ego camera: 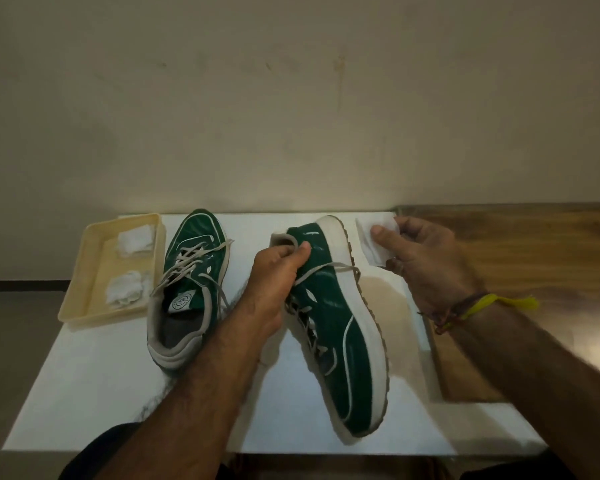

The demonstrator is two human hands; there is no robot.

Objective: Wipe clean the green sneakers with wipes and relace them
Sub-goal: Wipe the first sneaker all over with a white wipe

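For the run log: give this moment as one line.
left hand: grips tilted sneaker at heel | right hand: pinches wipe | other sneaker: laced, on table | tray: two crumpled wipes

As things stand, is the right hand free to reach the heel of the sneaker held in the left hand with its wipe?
Probably yes. The right hand pinches a wipe just beside the heel of the sneaker, which the left hand holds tilted by its collar; nothing lies between them.
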